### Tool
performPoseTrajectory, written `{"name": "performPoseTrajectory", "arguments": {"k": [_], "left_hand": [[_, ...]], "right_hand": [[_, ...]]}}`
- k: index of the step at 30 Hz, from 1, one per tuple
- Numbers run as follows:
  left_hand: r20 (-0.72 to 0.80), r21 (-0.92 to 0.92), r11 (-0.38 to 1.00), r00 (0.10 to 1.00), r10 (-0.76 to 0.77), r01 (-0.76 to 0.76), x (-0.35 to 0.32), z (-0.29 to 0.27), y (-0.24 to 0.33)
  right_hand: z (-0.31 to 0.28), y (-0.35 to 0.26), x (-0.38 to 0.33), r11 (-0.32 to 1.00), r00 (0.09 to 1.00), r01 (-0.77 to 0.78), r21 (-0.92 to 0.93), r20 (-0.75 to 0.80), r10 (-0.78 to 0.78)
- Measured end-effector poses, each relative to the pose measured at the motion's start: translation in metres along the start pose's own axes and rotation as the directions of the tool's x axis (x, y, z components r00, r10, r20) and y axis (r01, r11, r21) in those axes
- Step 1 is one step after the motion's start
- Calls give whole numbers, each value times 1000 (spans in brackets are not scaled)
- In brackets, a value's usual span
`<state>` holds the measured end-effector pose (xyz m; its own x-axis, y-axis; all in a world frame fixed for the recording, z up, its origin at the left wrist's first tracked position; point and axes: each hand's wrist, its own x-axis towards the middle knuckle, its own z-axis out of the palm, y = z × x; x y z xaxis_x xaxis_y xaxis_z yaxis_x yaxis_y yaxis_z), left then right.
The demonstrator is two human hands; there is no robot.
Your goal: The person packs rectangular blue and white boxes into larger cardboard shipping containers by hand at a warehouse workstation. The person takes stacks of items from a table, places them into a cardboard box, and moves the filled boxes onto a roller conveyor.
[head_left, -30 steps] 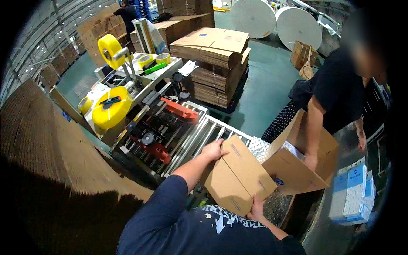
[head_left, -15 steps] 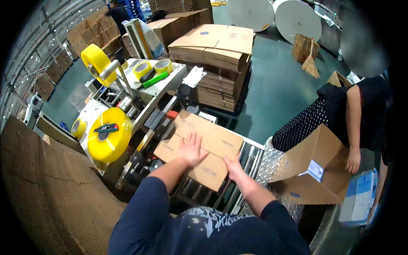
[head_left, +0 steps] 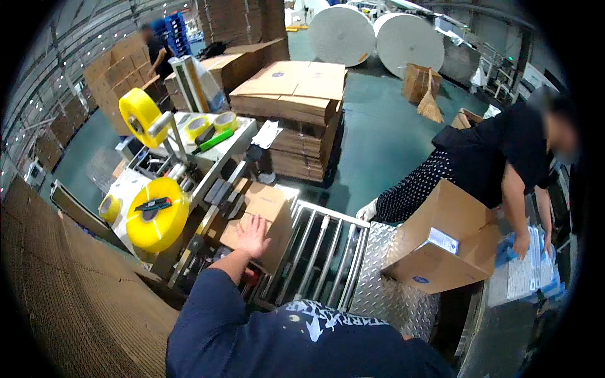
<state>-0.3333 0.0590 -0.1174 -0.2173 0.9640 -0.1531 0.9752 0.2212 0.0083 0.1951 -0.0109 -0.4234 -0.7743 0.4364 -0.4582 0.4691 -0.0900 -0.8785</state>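
My left hand (head_left: 253,236) lies with fingers spread on top of a cardboard box (head_left: 265,205). The box sits on the near end of the roller conveyor (head_left: 318,252), its left part in among the black guides of the taping machine (head_left: 217,195). Gripping nothing, that hand only rests on the cardboard. My right hand is out of sight, its dark sleeve low in the picture. Left of the box stands a big yellow tape roll (head_left: 157,217) with a utility knife (head_left: 154,204) lying on it. A second yellow roll (head_left: 140,116) is mounted above.
On the right, a co-worker (head_left: 504,151) bends over blue-and-white packs (head_left: 526,268). An open carton (head_left: 435,258) stands on a diamond-plate metal surface (head_left: 397,302). Flat cardboard stacks (head_left: 287,113) rise beyond the conveyor; corrugated sheets (head_left: 75,277) stand at near left.
The box has moved left into the taping machine, baring the rollers. My right hand has left it and the view. The co-worker has bent down, with both hands at the packs.
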Motion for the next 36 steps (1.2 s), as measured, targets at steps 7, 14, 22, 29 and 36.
{"name": "performPoseTrajectory", "arguments": {"k": [7,14,22,29,36], "left_hand": [[-73,-353,852,897,-437,387,-4,9,40],[284,-244,849,802,525,-469,-62,-54,157],[-915,173,977,347,205,-122,-343,-363,120],[-827,286,919,555,92,272,-341,-334,36],[-829,537,756,401,389,375,-379,-352,77]], "right_hand": [[8,3,-162,760,647,-645,-79,-586,488],[-23,99,-113,935,946,-275,-225,-234,223],[-39,-62,-249,850,960,-232,-472,-250,123],[-90,-53,-315,744,923,-354,-567,-341,180],[-66,-71,-359,843,919,-245,-478,-391,45]]}}
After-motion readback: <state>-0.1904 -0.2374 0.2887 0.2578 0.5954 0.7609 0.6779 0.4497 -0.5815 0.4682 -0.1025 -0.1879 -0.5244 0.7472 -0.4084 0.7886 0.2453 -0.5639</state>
